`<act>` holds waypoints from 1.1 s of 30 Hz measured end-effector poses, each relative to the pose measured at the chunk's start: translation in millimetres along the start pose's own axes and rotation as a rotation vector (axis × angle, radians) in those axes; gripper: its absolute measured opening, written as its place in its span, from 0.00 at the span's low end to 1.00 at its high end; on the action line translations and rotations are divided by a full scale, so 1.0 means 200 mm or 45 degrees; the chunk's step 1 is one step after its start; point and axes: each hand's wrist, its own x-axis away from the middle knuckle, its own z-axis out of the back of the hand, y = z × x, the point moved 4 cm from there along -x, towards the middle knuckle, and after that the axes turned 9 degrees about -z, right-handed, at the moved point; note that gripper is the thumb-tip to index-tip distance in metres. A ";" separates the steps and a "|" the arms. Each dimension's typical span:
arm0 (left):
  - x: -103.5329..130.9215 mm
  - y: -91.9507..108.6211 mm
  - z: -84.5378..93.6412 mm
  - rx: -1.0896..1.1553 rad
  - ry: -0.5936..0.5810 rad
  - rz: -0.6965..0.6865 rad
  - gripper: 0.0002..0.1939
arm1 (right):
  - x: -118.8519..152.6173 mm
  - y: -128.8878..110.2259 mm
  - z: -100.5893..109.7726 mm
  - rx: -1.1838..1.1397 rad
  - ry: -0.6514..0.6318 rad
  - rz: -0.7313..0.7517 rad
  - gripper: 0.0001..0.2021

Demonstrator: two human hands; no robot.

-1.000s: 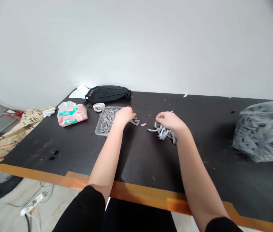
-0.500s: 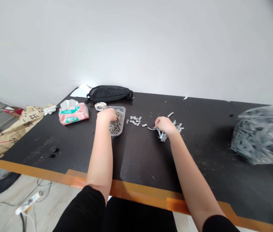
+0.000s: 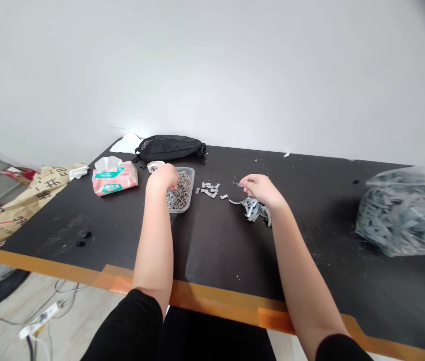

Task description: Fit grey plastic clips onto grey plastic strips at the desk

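Observation:
My left hand (image 3: pixel 164 177) is over the left part of a clear plastic tub (image 3: pixel 192 189) filled with small grey pieces (image 3: pixel 181 195). Its fingers are curled together, and whatever they hold is hidden. My right hand (image 3: pixel 260 188) pinches the end of a thin grey strip (image 3: pixel 239 184) between thumb and fingertips. Below that hand lies a loose pile of grey strips (image 3: pixel 254 209), partly covered by it. Between the tub and the pile, several small flat grey pieces (image 3: pixel 210 189) are scattered on the dark table (image 3: pixel 212 240).
A large clear bag (image 3: pixel 404 215) of grey strips stands at the right. Left of the tub are a tissue pack (image 3: pixel 115 178) and a tape roll (image 3: pixel 155 166). A black mesh pouch (image 3: pixel 171 147) lies behind. Orange tape (image 3: pixel 220 300) edges the table front.
My right hand has lifted slightly off the pile, uncovering more strips, and a strip end shows at its fingertips. My left hand has drawn slightly left and up over the tub.

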 end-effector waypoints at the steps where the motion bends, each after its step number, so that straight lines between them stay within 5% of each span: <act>1: 0.02 0.01 0.02 0.074 0.000 0.015 0.16 | 0.01 -0.01 0.00 -0.066 -0.028 0.030 0.12; 4: 0.11 0.09 0.08 0.324 0.056 -0.051 0.12 | 0.08 -0.08 0.03 -0.262 -0.088 0.144 0.10; 8: 0.27 0.29 0.15 0.710 0.200 -0.408 0.03 | 0.22 -0.20 0.07 -0.494 -0.119 0.294 0.10; 16: 0.56 0.67 0.10 1.312 0.140 -1.030 0.08 | 0.65 -0.41 0.17 -0.884 -0.102 0.631 0.10; 22: 0.69 0.73 0.11 1.784 0.060 -1.155 0.09 | 0.89 -0.48 0.19 -1.141 -0.226 0.827 0.06; 26: 0.77 0.74 0.11 1.803 -0.056 -1.243 0.01 | 0.93 -0.48 0.20 -1.157 -0.234 0.905 0.04; 33: 0.88 0.72 0.14 1.713 0.123 -1.214 0.13 | 1.00 -0.45 0.19 -0.984 -0.189 0.978 0.10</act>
